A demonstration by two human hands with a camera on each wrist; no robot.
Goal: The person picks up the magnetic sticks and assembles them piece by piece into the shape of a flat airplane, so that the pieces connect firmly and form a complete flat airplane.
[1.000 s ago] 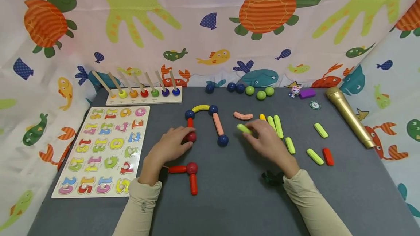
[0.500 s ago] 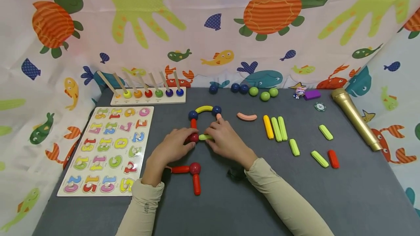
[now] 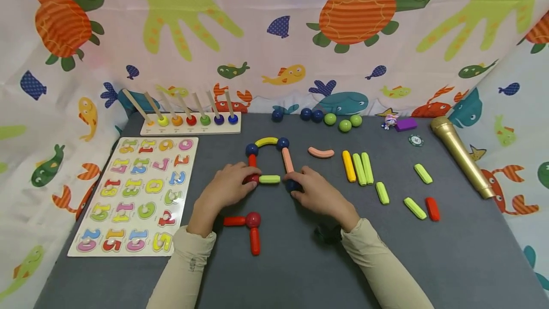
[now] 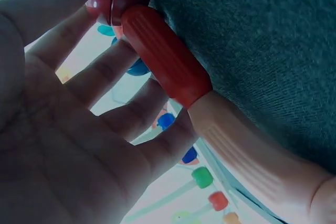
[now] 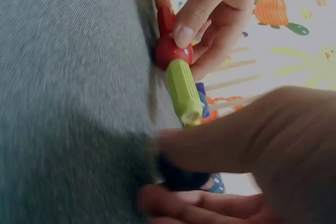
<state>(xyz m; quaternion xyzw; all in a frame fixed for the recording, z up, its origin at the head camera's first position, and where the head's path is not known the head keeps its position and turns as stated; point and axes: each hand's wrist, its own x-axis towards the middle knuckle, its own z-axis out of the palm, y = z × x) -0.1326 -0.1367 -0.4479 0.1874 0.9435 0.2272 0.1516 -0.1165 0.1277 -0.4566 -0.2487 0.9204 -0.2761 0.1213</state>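
My left hand (image 3: 227,186) pinches a red ball (image 5: 172,53) between thumb and fingers. A short light-green stick (image 3: 269,180) juts right from that ball. Its far end stops just short of the dark blue ball (image 3: 293,185), which my right hand (image 3: 319,193) grips. From the blue ball a pink stick (image 3: 287,159) runs up to another blue ball (image 3: 282,143), and a curved yellow stick (image 3: 267,141) links this to a third (image 3: 251,149). A red stick (image 3: 252,160) joins it down to the red ball. In the left wrist view a red stick (image 4: 165,56) meets a curved pink one (image 4: 252,156).
Nearer me lies a red ball (image 3: 253,219) with red sticks. Loose green sticks (image 3: 382,193), a yellow stick (image 3: 349,166) and a gold microphone (image 3: 461,156) lie rightward. Blue and green balls (image 3: 345,126) line the back. A number board (image 3: 133,197) and peg rack (image 3: 190,129) stand left.
My right hand brought the green stick leftward to the red ball and let go of it there, then moved onto the blue ball. The left hand stays at the red ball.
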